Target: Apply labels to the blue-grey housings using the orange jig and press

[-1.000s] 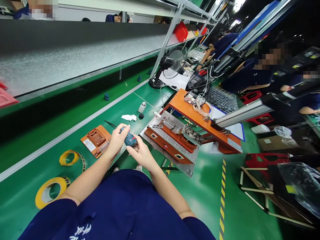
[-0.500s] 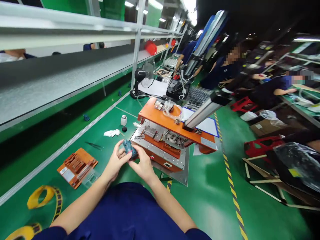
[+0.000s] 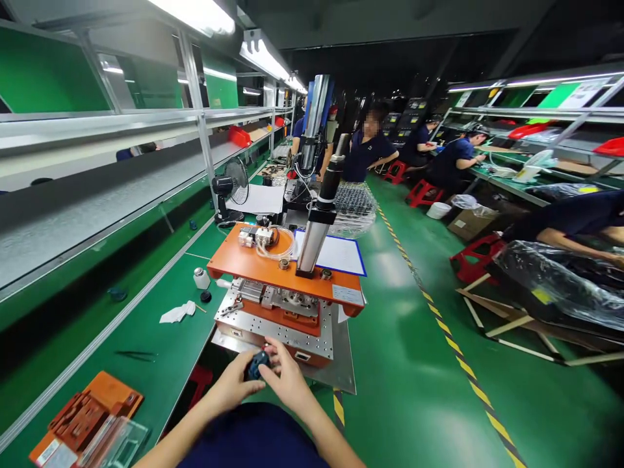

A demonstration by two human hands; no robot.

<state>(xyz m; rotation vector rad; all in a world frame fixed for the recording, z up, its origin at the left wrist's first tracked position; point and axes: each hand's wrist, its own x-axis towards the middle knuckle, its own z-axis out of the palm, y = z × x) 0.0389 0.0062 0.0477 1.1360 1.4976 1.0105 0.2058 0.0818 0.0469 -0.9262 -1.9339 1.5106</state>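
Note:
A small dark blue moulded part (image 3: 257, 366) is held in front of my body, just before the near edge of an orange press machine (image 3: 229, 255). My left hand (image 3: 234, 382) is closed around its left side. From the right, my right hand (image 3: 286, 373) grips it too, with the thumb on the near face and fingers over the top. Fingers hide much of the part, so its exact kind is unclear. Behind my hands lies the machine's metal base plate (image 3: 273, 328), with clamps and a fixture on it.
On the green bench are an orange fixture (image 3: 80, 416), tweezers (image 3: 136, 355), a white cloth (image 3: 176, 313), a white bottle (image 3: 201, 278), a black cap (image 3: 205, 296) and a fan (image 3: 230, 185). Yellow-black tape (image 3: 453, 344) marks the floor. Several co-workers are farther back and at right.
My view has turned to the right and up, so the bench things sit farther left and lower. Both hands still hold the blue part, now in front of the machine, and its orientation looks different.

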